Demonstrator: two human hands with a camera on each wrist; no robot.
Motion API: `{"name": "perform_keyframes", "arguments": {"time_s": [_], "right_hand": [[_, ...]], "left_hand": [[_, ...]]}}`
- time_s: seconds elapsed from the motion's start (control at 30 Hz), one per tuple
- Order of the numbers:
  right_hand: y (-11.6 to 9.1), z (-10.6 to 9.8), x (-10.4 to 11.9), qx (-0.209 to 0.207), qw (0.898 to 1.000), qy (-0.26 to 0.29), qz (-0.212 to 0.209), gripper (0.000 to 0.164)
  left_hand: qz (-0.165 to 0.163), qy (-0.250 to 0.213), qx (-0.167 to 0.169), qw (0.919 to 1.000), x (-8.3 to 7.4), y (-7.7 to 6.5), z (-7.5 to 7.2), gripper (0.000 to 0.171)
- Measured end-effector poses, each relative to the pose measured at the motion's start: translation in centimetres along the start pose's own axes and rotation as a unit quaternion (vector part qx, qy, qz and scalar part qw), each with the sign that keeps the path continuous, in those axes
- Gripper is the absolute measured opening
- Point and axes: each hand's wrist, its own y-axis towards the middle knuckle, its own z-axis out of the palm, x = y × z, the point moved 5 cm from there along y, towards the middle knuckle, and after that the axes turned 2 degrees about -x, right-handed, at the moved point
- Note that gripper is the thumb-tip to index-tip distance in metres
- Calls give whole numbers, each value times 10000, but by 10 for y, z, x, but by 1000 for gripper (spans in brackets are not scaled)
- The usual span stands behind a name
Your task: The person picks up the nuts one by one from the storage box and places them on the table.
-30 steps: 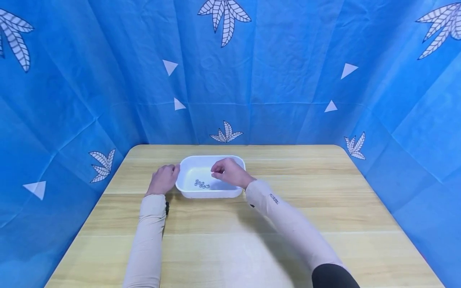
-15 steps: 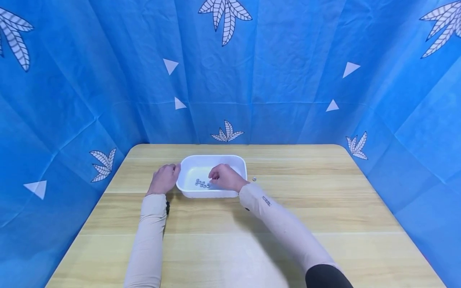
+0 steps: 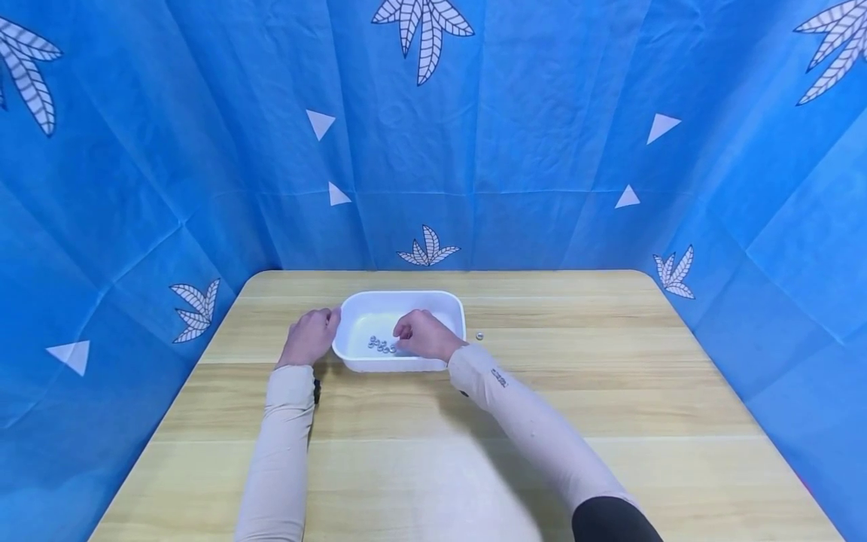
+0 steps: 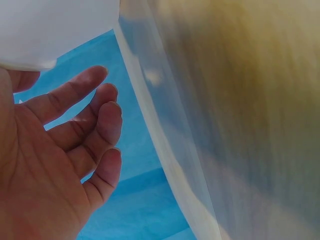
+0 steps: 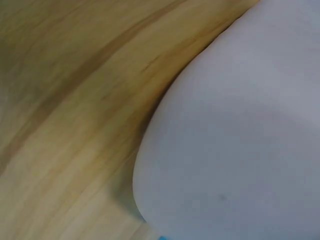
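A white plastic basin [image 3: 359,365] stands at the far middle of the table, with several small shiny metal pieces [image 3: 382,345] on its floor. Against its left end rests my left hand [image 3: 310,337]. The left wrist view shows that hand's fingers [image 4: 107,120] loosely bent and apart from the basin, the thumb partly hidden at the rim. My right hand [image 3: 425,334] reaches into the basin from the right, fingers bent down beside the metal pieces; whether it pinches one is hidden. One similar metal piece [image 3: 479,336] lies on the table right of the basin.
The wooden table [image 3: 609,361] stretches around the basin. Blue patterned cloth [image 3: 542,135] hangs behind and at both sides. In the right wrist view, the basin's white outer wall [image 5: 240,140] fills the right side.
My right hand has lowered toward the metal pieces and shifted slightly left, then stayed nearly still. The piece on the table has come into view. The left hand keeps its place at the basin.
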Motion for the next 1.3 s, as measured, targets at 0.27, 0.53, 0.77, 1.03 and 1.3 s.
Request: {"name": "perform_keyframes", "arguments": {"time_s": [0.27,0.53,0.77,1.03,1.3], "right_hand": [[2,2,-2,97,9999,-1,97,20],[7,5,-3,186,9998,5,24,20],[8,7,-2,279,9994,147,118,23],[8,5,-3,328,9993,149,74,25],[10,10,-4,471,9988,140,10,28]], "left_hand": [[-64,-2,49,10000,2,0,2,68],[-21,-6,-5,10000,2,1,1,68],[-68,-45,41,10000,2,0,2,68],[-42,-28,4,10000,-1,2,2,67],[-29,-34,-4,10000,0,0,1,66]]}}
